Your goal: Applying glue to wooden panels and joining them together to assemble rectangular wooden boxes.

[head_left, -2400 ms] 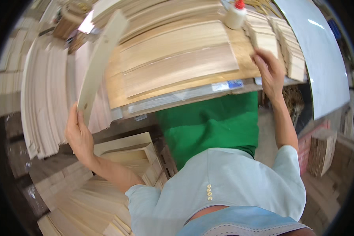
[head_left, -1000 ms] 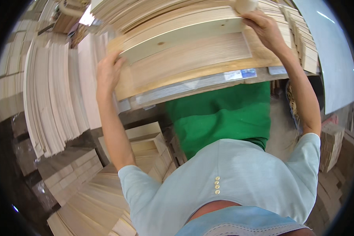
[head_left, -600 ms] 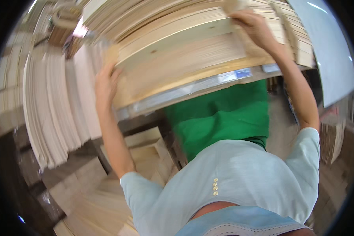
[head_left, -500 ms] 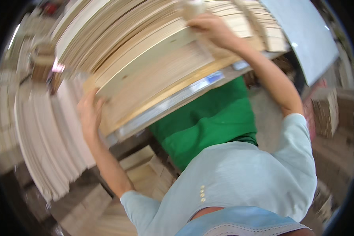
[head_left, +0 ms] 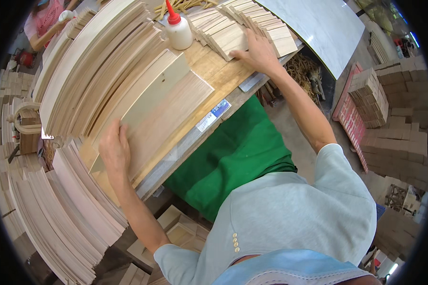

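Observation:
My left hand is closed around the near-left part of a thin pale wooden board that stands on its long edge. A flat wooden panel lies along the board's near side on the wooden workbench. At the bench's far right, my right hand rests against a row of small overlapping wooden slats. Its thumb and forefinger are spread at the end of one slat, while the other fingertips are partly hidden. A white glue bottle with a red nozzle stands upright left of the slats.
Long boards are stacked behind the standing board; more stacks lie at left. A pale glossy sheet adjoins the bench at right. Beyond are a red pallet and wood blocks. Another person is at far left.
My right hand has left the far end of the standing board and moved onto the small slats. My left hand stays at the board's near end. The view has shifted and sharpened.

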Action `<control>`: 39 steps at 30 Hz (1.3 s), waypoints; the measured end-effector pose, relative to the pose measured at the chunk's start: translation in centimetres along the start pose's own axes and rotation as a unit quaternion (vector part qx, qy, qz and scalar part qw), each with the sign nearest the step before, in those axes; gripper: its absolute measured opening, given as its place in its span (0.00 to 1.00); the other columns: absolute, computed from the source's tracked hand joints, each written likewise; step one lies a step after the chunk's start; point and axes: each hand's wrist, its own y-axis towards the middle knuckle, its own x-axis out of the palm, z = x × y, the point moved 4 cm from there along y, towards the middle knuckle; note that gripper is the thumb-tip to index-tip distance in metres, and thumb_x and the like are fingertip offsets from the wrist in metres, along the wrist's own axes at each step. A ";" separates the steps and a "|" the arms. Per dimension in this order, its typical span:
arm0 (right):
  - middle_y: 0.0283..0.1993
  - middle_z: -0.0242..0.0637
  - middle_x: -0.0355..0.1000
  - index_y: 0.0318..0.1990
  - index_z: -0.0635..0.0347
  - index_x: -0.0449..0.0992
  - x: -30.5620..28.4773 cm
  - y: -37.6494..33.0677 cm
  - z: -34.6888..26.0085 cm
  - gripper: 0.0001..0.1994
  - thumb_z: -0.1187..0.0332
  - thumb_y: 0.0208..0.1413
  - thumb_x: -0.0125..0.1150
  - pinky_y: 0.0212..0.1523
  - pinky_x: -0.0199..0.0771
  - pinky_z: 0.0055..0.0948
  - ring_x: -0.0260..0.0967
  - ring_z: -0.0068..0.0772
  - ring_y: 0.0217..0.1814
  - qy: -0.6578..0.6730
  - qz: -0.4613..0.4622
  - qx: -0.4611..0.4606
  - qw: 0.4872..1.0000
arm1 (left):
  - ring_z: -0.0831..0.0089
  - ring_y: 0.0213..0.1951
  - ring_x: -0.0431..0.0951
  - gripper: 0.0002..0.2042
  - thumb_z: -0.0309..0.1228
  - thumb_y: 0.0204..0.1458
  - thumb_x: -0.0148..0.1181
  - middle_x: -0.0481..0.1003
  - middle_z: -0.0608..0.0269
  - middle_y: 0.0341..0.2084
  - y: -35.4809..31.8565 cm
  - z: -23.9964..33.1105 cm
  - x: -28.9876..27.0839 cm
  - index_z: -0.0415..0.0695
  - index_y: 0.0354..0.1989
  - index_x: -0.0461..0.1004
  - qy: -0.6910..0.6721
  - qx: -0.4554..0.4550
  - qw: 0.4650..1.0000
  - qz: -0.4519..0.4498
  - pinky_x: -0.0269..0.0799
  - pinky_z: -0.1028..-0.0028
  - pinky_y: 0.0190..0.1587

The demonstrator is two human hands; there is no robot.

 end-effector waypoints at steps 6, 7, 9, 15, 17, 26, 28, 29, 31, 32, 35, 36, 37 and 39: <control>0.60 0.58 0.63 0.62 0.70 0.59 0.9 -0.7 -0.6 0.41 0.56 0.45 0.71 0.60 0.63 0.41 0.63 0.50 0.61 -0.006 -0.015 0.038 0.999 | 0.46 0.35 0.75 0.09 0.27 0.54 0.56 0.75 0.44 0.31 -0.6 -0.6 0.1 0.40 0.43 0.74 -0.005 0.007 1.000 0.029 0.69 0.57 0.36; 0.57 0.55 0.66 0.61 0.70 0.62 0.1 -0.7 -0.1 0.37 0.59 0.46 0.69 0.56 0.66 0.38 0.65 0.45 0.58 0.099 0.031 0.032 0.994 | 0.46 0.35 0.75 0.09 0.27 0.54 0.56 0.75 0.44 0.31 -0.5 -0.6 0.1 0.40 0.43 0.74 -0.006 0.001 0.999 0.031 0.69 0.57 0.36; 0.54 0.51 0.69 0.59 0.70 0.65 -0.5 -0.8 0.3 0.32 0.62 0.48 0.68 0.53 0.70 0.34 0.68 0.40 0.55 0.202 0.074 0.021 0.976 | 0.47 0.34 0.75 0.09 0.27 0.54 0.57 0.75 0.45 0.30 -0.4 -0.2 0.1 0.41 0.43 0.74 -0.001 0.014 0.999 0.029 0.69 0.57 0.36; 0.43 0.44 0.74 0.53 0.69 0.70 -2.5 -4.2 -6.6 0.21 0.66 0.55 0.61 0.42 0.72 0.29 0.72 0.30 0.42 0.276 -0.078 -0.049 0.957 | 0.48 0.34 0.75 0.09 0.28 0.54 0.57 0.75 0.46 0.31 -0.7 -0.7 0.0 0.42 0.43 0.74 0.012 0.004 0.999 0.037 0.69 0.58 0.36; 0.42 0.45 0.73 0.53 0.69 0.70 -2.0 -4.2 -7.2 0.21 0.65 0.55 0.60 0.41 0.72 0.29 0.72 0.34 0.41 0.250 -0.045 -0.080 0.964 | 0.49 0.35 0.76 0.09 0.28 0.54 0.57 0.75 0.47 0.31 -0.6 -0.6 0.0 0.42 0.43 0.74 0.014 0.002 0.999 0.031 0.70 0.58 0.36; 0.41 0.46 0.70 0.52 0.69 0.70 -2.0 -4.7 -10.2 0.19 0.68 0.55 0.59 0.37 0.71 0.32 0.70 0.38 0.37 0.244 -0.042 -0.140 0.959 | 0.50 0.35 0.77 0.09 0.28 0.54 0.58 0.76 0.48 0.32 -0.5 -0.4 0.2 0.43 0.43 0.75 0.019 0.002 0.999 0.034 0.71 0.60 0.37; 0.40 0.46 0.69 0.51 0.68 0.70 -1.9 -4.9 -10.9 0.18 0.68 0.55 0.60 0.37 0.71 0.34 0.70 0.41 0.37 0.242 -0.034 -0.157 0.957 | 0.50 0.35 0.77 0.09 0.28 0.53 0.58 0.76 0.48 0.32 -0.5 -0.4 0.2 0.42 0.43 0.75 0.019 -0.004 0.999 0.028 0.71 0.60 0.38; 0.40 0.46 0.69 0.51 0.68 0.70 -1.8 -4.8 -11.0 0.18 0.68 0.55 0.60 0.37 0.71 0.34 0.70 0.41 0.37 0.242 -0.034 -0.156 0.957 | 0.50 0.35 0.77 0.09 0.27 0.53 0.58 0.76 0.48 0.32 -0.6 -0.4 0.2 0.42 0.43 0.75 0.017 -0.001 0.999 0.032 0.71 0.60 0.37; 0.39 0.47 0.69 0.50 0.68 0.71 -1.9 -4.6 -11.1 0.17 0.68 0.55 0.60 0.37 0.71 0.35 0.70 0.44 0.37 0.238 -0.011 -0.174 0.956 | 0.50 0.35 0.76 0.09 0.27 0.53 0.58 0.76 0.48 0.32 -0.6 -0.5 0.2 0.42 0.43 0.75 0.016 0.002 0.999 0.036 0.71 0.60 0.37; 0.39 0.47 0.69 0.50 0.68 0.71 -1.9 -4.7 -11.1 0.17 0.68 0.55 0.60 0.37 0.71 0.35 0.70 0.44 0.37 0.238 -0.011 -0.174 0.955 | 0.50 0.36 0.76 0.09 0.27 0.53 0.58 0.76 0.47 0.32 -0.6 -0.4 0.2 0.42 0.43 0.75 0.016 0.003 0.999 0.038 0.71 0.60 0.37; 0.40 0.47 0.69 0.49 0.68 0.71 -1.7 -4.8 -11.0 0.17 0.68 0.55 0.59 0.38 0.71 0.37 0.70 0.48 0.39 0.217 -0.023 -0.188 0.958 | 0.50 0.36 0.76 0.10 0.27 0.53 0.58 0.76 0.47 0.31 -0.5 -0.2 0.1 0.42 0.43 0.75 0.015 0.001 0.999 0.038 0.71 0.60 0.37; 0.40 0.47 0.69 0.49 0.68 0.70 -1.7 -5.0 -11.0 0.17 0.68 0.55 0.59 0.38 0.70 0.38 0.70 0.49 0.39 0.222 -0.016 -0.194 0.955 | 0.49 0.36 0.76 0.10 0.27 0.53 0.58 0.76 0.47 0.31 -0.5 -0.2 0.1 0.42 0.43 0.75 0.012 -0.002 0.999 0.036 0.71 0.59 0.37; 0.40 0.48 0.69 0.49 0.68 0.70 -1.7 -5.2 -11.0 0.16 0.68 0.55 0.59 0.39 0.70 0.40 0.69 0.51 0.39 0.227 -0.010 -0.199 0.953 | 0.49 0.36 0.76 0.10 0.27 0.53 0.58 0.76 0.47 0.31 -0.5 -0.2 0.0 0.42 0.43 0.75 0.013 0.000 0.999 0.036 0.71 0.59 0.37; 0.40 0.48 0.69 0.49 0.68 0.70 -1.6 -5.4 -11.0 0.16 0.69 0.55 0.59 0.39 0.70 0.40 0.69 0.51 0.39 0.231 -0.009 -0.197 0.953 | 0.48 0.36 0.76 0.09 0.27 0.53 0.58 0.76 0.47 0.31 -0.5 -0.2 0.0 0.41 0.43 0.75 0.022 -0.001 1.000 0.023 0.71 0.59 0.37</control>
